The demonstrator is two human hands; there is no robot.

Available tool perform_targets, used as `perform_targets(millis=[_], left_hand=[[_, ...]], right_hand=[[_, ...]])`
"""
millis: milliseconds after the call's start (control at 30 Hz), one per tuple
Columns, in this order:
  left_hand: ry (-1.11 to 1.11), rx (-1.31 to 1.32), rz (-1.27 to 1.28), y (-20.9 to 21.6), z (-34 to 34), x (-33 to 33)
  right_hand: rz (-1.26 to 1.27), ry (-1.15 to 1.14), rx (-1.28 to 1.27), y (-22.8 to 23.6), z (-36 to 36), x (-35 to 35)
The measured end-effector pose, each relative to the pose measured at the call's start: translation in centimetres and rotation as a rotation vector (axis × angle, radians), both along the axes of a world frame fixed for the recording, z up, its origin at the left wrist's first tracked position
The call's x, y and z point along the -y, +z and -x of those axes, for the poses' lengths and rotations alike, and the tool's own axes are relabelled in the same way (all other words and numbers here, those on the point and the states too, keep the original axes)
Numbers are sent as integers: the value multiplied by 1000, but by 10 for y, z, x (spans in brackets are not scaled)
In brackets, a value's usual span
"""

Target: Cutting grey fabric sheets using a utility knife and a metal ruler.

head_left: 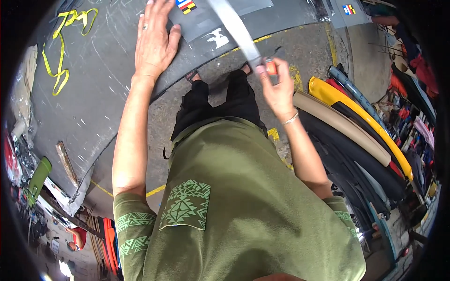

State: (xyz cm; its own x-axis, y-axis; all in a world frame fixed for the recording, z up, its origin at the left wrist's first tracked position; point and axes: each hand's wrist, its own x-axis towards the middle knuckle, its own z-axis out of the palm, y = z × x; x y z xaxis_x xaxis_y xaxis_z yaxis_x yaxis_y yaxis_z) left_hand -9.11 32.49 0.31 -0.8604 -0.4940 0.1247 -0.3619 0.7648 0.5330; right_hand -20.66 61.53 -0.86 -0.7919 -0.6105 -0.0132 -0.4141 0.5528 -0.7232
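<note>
My left hand lies flat on the dark grey sheet material covering the table, fingers stretched and a ring on one of them. It is beside a grey panel with a small patch of coloured flags. My right hand is closed past the table's front edge. It grips a long pale strip, blurred, that runs up over the panel. A small orange object also shows in its fingers; its kind is unclear.
A yellow strap lies loose at the table's far left, and a worn stick nearer. Rolls of material, among them a yellow roll and a beige roll, lie on the right. A person in red is at lower left.
</note>
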Motion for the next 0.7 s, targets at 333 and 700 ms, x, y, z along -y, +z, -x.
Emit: perform_targets(millis=[333,700], left_hand=[[-11,334,422,18,-13,-48],[116,158,258,-9,-44,6]], right_hand=[[-105,-131,-157,-19,81,-7],[-113,27,-296,35,138,-7]])
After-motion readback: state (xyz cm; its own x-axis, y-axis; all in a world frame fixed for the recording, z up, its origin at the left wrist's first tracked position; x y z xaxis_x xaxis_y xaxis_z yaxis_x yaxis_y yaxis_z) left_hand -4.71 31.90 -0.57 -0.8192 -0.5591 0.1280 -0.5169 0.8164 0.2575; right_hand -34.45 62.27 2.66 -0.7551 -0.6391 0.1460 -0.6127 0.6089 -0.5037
